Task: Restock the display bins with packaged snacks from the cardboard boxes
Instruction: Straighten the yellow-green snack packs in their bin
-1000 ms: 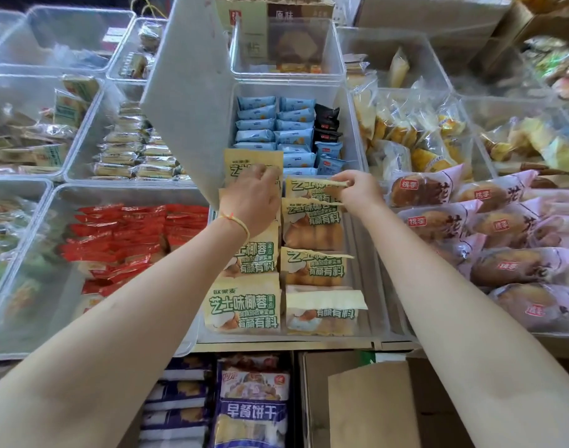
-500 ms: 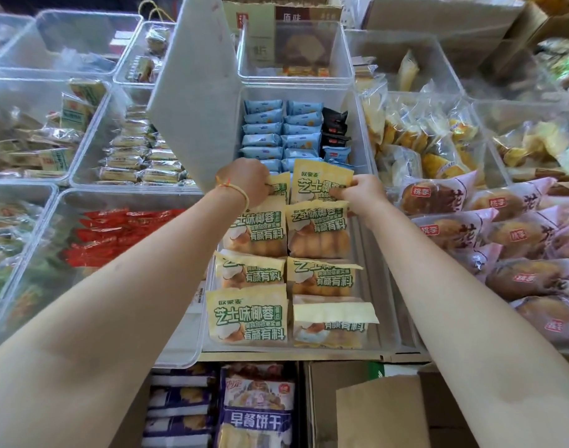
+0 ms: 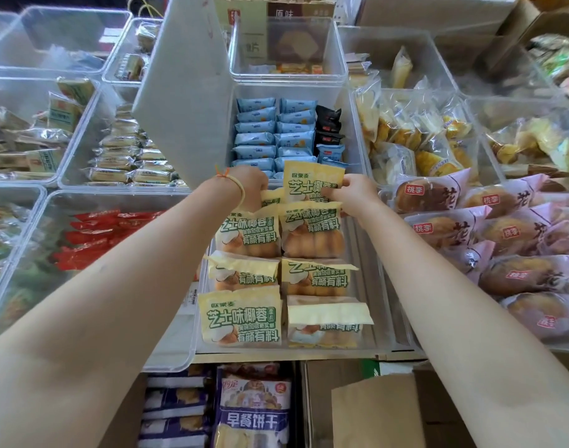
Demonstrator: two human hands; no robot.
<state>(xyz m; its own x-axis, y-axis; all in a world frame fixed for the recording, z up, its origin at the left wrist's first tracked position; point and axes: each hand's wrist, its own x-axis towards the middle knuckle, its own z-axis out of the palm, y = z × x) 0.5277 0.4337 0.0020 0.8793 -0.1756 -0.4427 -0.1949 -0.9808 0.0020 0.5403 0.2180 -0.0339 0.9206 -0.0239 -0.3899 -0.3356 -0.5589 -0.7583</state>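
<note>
Your clear middle bin (image 3: 378,305) is filling with two rows of yellow bread packs (image 3: 241,316) — your right hand (image 3: 352,195) is pinching the upright rear pack (image 3: 310,182), and your left hand (image 3: 249,187) is gripping the pack beside it (image 3: 272,197). Labels are reading 芝士味椰蓉. Blue packets (image 3: 255,137) are sitting behind, 桃李 buns (image 3: 438,194) on the right, a cardboard box (image 3: 373,412) below.

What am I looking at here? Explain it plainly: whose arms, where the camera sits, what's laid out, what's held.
No machine here: a person wears a camera on the head, looking down at their own arms. Clear bins on a shop shelf hold packaged snacks. The middle bin has two rows of yellow bread packs, with blue packs behind them. The right hand pinches the rearmost yellow pack, standing it up. The left hand grips a pack beside it. Cardboard boxes sit below.
</note>
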